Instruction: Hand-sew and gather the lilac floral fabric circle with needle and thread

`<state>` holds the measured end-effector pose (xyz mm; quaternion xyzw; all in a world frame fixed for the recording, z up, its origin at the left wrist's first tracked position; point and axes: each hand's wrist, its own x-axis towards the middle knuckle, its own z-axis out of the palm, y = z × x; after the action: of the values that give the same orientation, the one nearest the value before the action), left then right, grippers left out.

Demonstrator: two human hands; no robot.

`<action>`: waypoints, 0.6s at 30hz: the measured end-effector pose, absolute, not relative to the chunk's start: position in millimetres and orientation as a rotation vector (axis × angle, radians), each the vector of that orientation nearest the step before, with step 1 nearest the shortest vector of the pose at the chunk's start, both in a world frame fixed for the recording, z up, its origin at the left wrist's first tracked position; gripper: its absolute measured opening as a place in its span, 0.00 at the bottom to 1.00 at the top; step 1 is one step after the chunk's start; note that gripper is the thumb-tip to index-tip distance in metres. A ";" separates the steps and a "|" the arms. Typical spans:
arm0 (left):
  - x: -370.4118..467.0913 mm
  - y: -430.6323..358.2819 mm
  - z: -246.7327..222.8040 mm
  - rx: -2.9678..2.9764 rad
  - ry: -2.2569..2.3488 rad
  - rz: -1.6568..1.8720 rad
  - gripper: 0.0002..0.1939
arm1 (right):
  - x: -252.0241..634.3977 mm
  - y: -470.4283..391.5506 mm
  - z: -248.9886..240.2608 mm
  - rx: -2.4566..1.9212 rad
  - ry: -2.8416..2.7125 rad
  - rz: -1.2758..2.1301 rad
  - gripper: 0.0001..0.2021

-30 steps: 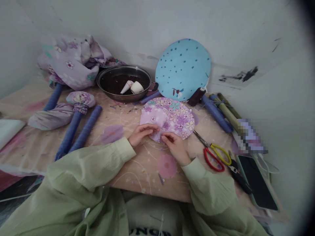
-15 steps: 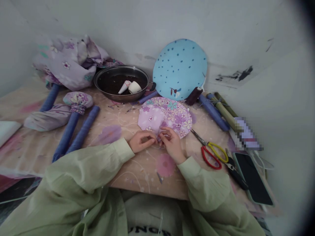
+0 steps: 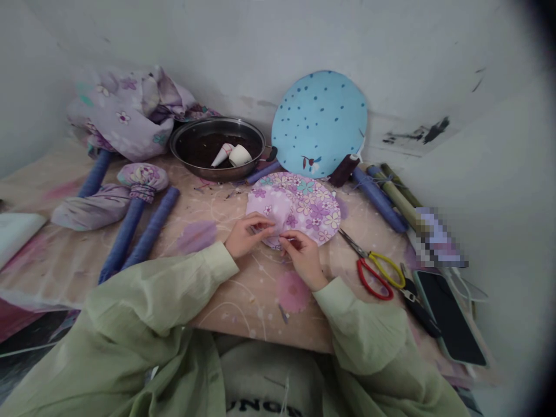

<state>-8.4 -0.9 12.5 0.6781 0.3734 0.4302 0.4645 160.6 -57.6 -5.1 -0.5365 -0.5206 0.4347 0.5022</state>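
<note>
In the head view we see two bare hands at the near middle of a table (image 3: 243, 292), both at the near edge of a round, flower-printed purple piece of fabric (image 3: 313, 214), which lies flat on the table just right of the middle. The left hand (image 3: 248, 234) comes in from the left, its thumb and fingers bent over the near left part of the fabric; we cannot tell whether its grip is closed on anything. The right hand (image 3: 306, 260) reaches in from the right, thumb and fingertips brought close together at the near edge; anything between them is too small for us to make out, so we cannot tell the state of that grip either. Beyond the fabric, a round blue dotted piece (image 3: 321, 121) stands tilted against the wall, with a dark spool of thread (image 3: 344, 171) at its near right edge. To the far left of the fabric we see a metal pan (image 3: 217, 172) holding a white cone (image 3: 223, 154) and a white cup-shaped piece (image 3: 240, 155), and beside it a heap of floral cloth (image 3: 130, 133). Nearer on the left lie blue-wrapped rods (image 3: 150, 231), one topped with a floral knob (image 3: 142, 175). On the right we find scissors (image 3: 364, 252) with red and yellow handles, then a black-handled tool (image 3: 421, 313) and a phone (image 3: 452, 318).
</note>
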 end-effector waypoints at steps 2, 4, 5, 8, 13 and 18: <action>-3.9 -2.5 11.2 1.633 0.869 0.980 0.10 | 159.9 -58.3 -3.6 -1.296 -1.280 1.038 0.10; -0.1 -4.0 9.0 1.590 0.837 0.932 0.11 | 159.1 -58.9 -2.8 -1.298 -1.306 1.026 0.10; 1.3 -4.4 7.9 1.568 0.827 0.920 0.11 | 158.9 -59.2 -2.6 -1.301 -1.320 1.018 0.10; 2.6 -3.3 6.4 1.510 0.825 0.918 0.12 | 159.4 -59.2 -2.2 -1.310 -1.370 0.980 0.11; -4.7 4.7 7.6 1.428 0.878 1.002 0.13 | 171.0 -57.6 6.4 -1.315 -1.526 0.846 0.08; -15.3 10.6 16.0 1.410 0.932 1.099 0.14 | 187.0 -65.7 16.7 -1.325 -1.824 0.740 0.05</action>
<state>-15.3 10.6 16.0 0.5914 0.3911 0.4611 0.5335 187.0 -65.7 16.7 -0.5178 -0.7125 0.2891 0.3750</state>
